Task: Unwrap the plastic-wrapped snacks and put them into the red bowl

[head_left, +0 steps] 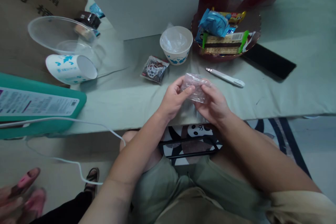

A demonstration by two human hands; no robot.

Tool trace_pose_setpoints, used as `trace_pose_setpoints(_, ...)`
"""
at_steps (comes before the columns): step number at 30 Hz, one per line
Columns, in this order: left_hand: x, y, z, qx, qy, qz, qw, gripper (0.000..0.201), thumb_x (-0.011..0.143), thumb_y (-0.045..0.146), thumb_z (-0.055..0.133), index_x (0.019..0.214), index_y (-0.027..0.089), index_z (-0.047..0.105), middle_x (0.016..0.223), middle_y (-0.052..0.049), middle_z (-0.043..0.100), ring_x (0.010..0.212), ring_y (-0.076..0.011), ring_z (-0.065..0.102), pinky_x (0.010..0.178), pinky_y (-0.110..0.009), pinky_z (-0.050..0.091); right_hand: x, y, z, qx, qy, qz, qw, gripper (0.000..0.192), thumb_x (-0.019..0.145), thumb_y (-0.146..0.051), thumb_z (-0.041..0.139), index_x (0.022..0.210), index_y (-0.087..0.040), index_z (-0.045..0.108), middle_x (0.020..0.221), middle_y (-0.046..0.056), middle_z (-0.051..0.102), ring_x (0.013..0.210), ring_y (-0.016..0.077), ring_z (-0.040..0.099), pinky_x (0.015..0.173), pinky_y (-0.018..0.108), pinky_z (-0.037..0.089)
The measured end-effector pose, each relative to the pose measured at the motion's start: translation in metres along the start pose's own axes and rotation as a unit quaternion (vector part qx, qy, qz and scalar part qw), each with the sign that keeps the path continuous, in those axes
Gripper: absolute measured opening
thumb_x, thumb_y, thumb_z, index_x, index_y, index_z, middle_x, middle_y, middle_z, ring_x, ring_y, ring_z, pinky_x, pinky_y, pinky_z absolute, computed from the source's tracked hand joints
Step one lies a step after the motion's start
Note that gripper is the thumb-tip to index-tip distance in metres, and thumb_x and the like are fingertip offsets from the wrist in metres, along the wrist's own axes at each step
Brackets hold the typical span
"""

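Observation:
Both my hands hold a small clear plastic wrapper (195, 85) just above the table's front edge. My left hand (173, 99) pinches its left side with thumb and fingers. My right hand (214, 105) grips its right side from below. A dark snack packet (154, 69) lies on the table just beyond my left hand. A white paper cup (176, 44) lined with clear plastic stands behind it. A white utility knife (225, 77) lies to the right of my hands.
A dark bowl (250, 38) of wrapped snacks sits at the back right, with a black flat object (270, 61) beside it. At the left are a tipped paper cup (70, 69), a clear plastic bowl (61, 35), a teal box (39, 106) and a white cable (78, 168).

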State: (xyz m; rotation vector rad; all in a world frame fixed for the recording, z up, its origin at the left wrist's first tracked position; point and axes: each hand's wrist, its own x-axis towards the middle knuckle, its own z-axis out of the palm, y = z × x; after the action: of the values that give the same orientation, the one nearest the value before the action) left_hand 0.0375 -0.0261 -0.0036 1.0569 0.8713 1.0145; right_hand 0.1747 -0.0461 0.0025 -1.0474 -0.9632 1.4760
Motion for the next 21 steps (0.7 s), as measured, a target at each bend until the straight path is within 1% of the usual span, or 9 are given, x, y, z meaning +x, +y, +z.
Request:
trace_pose_setpoints(3, 0.008, -0.002, -0.005, 0.008, 0.057, 0.015, 0.998, 0.039, 0.081, 0.049, 0.079, 0.105, 0.021, 0.069, 0.108, -0.006, 0.075, 0.1, -0.0193, 0.07, 0.092, -0.032, 0.054, 0.009, 0.0, -0.008, 0.002, 0.011, 0.01, 1.0, 0.035, 0.084, -0.058, 0.052, 0.096, -0.026, 0.059, 0.107, 0.008, 0.07, 0.105, 0.0267, 0.066, 0.089, 0.043, 0.054)
trace_pose_setpoints(5, 0.014, -0.002, -0.016, 0.03, 0.123, 0.042, 0.991, 0.033, 0.081, 0.045, 0.078, 0.102, 0.022, 0.068, 0.104, -0.003, 0.074, 0.095, -0.0167, 0.068, 0.088, -0.03, 0.054, 0.017, 0.001, -0.015, -0.041, 0.064, 0.001, 0.997, 0.032, 0.085, -0.054, 0.051, 0.095, -0.026, 0.061, 0.109, 0.007, 0.07, 0.109, 0.0246, 0.066, 0.089, 0.039, 0.053)
trace_pose_setpoints(7, 0.018, 0.002, -0.031, 0.071, 0.193, 0.098, 0.974, 0.035, 0.078, 0.045, 0.081, 0.098, 0.022, 0.065, 0.098, -0.001, 0.072, 0.09, -0.0149, 0.067, 0.084, -0.027, 0.053, 0.026, 0.002, -0.019, -0.08, 0.114, -0.008, 0.99, 0.025, 0.085, -0.048, 0.051, 0.094, -0.026, 0.06, 0.108, 0.005, 0.069, 0.106, 0.0212, 0.066, 0.086, 0.035, 0.051)
trace_pose_setpoints(9, 0.02, 0.011, -0.045, 0.132, 0.263, 0.172, 0.94, 0.039, 0.073, 0.046, 0.084, 0.093, 0.022, 0.06, 0.088, 0.001, 0.067, 0.082, -0.0134, 0.063, 0.076, -0.025, 0.051, 0.034, 0.002, -0.018, -0.094, 0.126, -0.022, 0.987, 0.021, 0.085, -0.044, 0.051, 0.092, -0.025, 0.058, 0.102, 0.004, 0.067, 0.099, 0.0193, 0.065, 0.081, 0.033, 0.049)
trace_pose_setpoints(13, 0.035, 0.05, -0.056, 0.298, 0.373, 0.277, 0.834, 0.033, 0.079, 0.037, 0.081, 0.077, 0.023, 0.051, 0.074, 0.002, 0.052, 0.073, -0.0141, 0.055, 0.068, -0.028, 0.047, 0.049, -0.003, -0.007, -0.109, 0.105, -0.079, 0.985, 0.018, 0.085, -0.041, 0.052, 0.089, -0.024, 0.056, 0.089, 0.002, 0.062, 0.087, 0.0172, 0.058, 0.078, 0.033, 0.045)
trace_pose_setpoints(15, 0.055, 0.072, -0.048, 0.391, 0.377, 0.286, 0.79, 0.031, 0.08, 0.026, 0.078, 0.073, 0.023, 0.048, 0.078, 0.0, 0.052, 0.079, -0.0172, 0.057, 0.073, -0.032, 0.048, 0.055, -0.007, -0.002, -0.113, 0.101, -0.102, 0.983, 0.019, 0.086, -0.041, 0.052, 0.089, -0.023, 0.056, 0.086, 0.001, 0.06, 0.083, 0.0166, 0.055, 0.078, 0.033, 0.044)
trace_pose_setpoints(17, 0.084, 0.089, -0.035, 0.492, 0.326, 0.256, 0.766, 0.03, 0.079, 0.012, 0.073, 0.071, 0.025, 0.047, 0.081, -0.001, 0.055, 0.085, -0.0201, 0.058, 0.079, -0.036, 0.048, 0.06, -0.011, 0.001, -0.105, 0.102, -0.112, 0.983, 0.019, 0.086, -0.042, 0.051, 0.089, -0.023, 0.056, 0.086, 0.001, 0.059, 0.083, 0.0164, 0.054, 0.079, 0.033, 0.043)
trace_pose_setpoints(19, 0.115, 0.098, -0.023, 0.594, 0.27, 0.184, 0.736, 0.033, 0.069, -0.001, 0.07, 0.068, 0.024, 0.048, 0.081, -0.002, 0.056, 0.086, -0.0217, 0.059, 0.086, -0.038, 0.049, 0.063, -0.013, 0.002, -0.096, 0.102, -0.111, 0.984, 0.018, 0.085, -0.041, 0.051, 0.089, -0.023, 0.055, 0.086, 0.001, 0.06, 0.083, 0.0161, 0.055, 0.081, 0.034, 0.044)
trace_pose_setpoints(21, 0.144, 0.099, -0.018, 0.658, 0.159, 0.05, 0.734, 0.029, 0.064, -0.005, 0.065, 0.065, 0.022, 0.055, 0.07, 0.0, 0.054, 0.081, -0.0221, 0.062, 0.088, -0.039, 0.05, 0.065, -0.015, 0.002, -0.089, 0.099, -0.105, 0.985, 0.015, 0.084, -0.038, 0.052, 0.088, -0.023, 0.055, 0.086, 0.001, 0.06, 0.082, 0.0158, 0.055, 0.082, 0.034, 0.044)
